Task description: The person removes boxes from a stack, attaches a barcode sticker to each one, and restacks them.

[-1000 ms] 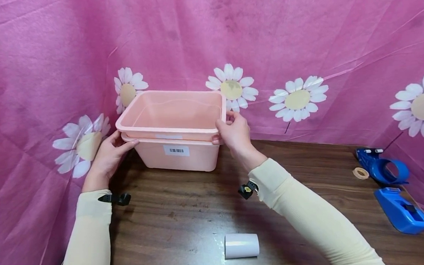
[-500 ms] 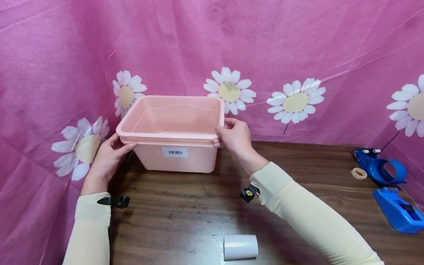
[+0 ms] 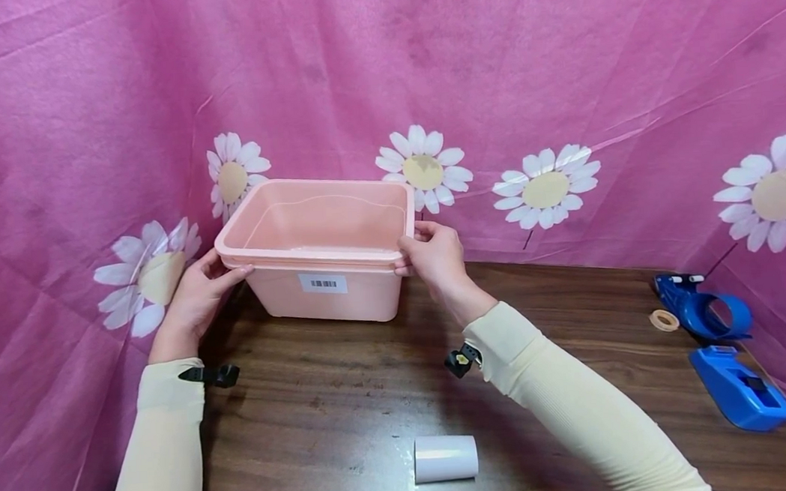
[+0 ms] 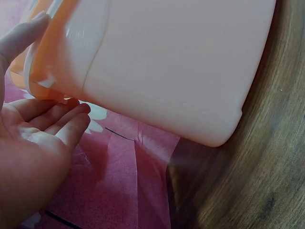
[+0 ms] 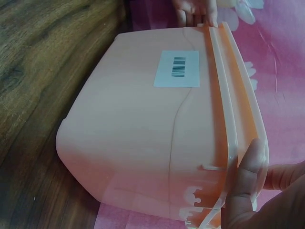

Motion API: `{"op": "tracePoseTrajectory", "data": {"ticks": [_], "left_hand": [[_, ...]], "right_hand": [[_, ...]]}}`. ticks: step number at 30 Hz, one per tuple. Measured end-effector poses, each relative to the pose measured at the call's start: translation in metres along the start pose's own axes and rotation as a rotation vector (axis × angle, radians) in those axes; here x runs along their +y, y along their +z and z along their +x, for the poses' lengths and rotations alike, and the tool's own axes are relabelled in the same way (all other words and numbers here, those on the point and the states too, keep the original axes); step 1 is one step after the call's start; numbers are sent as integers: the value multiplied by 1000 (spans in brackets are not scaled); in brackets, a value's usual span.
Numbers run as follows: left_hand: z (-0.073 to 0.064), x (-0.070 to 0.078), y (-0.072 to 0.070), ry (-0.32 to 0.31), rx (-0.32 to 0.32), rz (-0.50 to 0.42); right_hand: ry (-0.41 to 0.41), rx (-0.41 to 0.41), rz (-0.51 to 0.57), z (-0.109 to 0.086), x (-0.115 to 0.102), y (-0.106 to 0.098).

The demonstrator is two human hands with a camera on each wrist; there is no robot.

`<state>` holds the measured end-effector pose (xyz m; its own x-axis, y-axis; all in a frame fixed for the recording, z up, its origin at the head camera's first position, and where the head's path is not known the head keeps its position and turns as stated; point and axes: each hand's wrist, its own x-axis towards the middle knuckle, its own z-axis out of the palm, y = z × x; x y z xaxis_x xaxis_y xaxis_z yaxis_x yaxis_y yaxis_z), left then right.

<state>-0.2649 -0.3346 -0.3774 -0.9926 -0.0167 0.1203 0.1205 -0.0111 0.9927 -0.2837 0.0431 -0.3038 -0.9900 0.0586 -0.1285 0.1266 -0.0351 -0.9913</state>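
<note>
Two pink plastic bins stand nested on the wooden table, the upper bin (image 3: 312, 256) sunk into the lower bin (image 3: 332, 303) with only a narrow gap between their rims. A barcode label (image 3: 323, 283) is on the lower bin's front. At the left end my left hand (image 3: 196, 296) grips the rims, thumb along the front and fingertips under the edge in the left wrist view. My right hand (image 3: 438, 264) pinches the upper bin's rim at the right end, its thumb (image 5: 250, 164) showing in the right wrist view. No contents show in the upper bin.
A white cylinder (image 3: 446, 458) lies on its side near the table's front. At the right are two blue tape dispensers, one darker (image 3: 715, 314) and one brighter (image 3: 741, 389), with a small tan tape roll (image 3: 664, 320). A pink flowered cloth (image 3: 530, 57) hangs behind the table and at both sides.
The upper bin has sunk deeper into the lower one, and the gap between the rims has narrowed. The label strip on the upper bin is now hidden. Both hands keep their hold.
</note>
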Motion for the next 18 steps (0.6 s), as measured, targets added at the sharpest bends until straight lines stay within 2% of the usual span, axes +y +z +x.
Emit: {"op": "tracePoseTrajectory", "data": {"ticks": [18], "left_hand": [[0, -1, 0, 5, 3, -3]], "right_hand": [[0, -2, 4, -1, 0, -1]]}}
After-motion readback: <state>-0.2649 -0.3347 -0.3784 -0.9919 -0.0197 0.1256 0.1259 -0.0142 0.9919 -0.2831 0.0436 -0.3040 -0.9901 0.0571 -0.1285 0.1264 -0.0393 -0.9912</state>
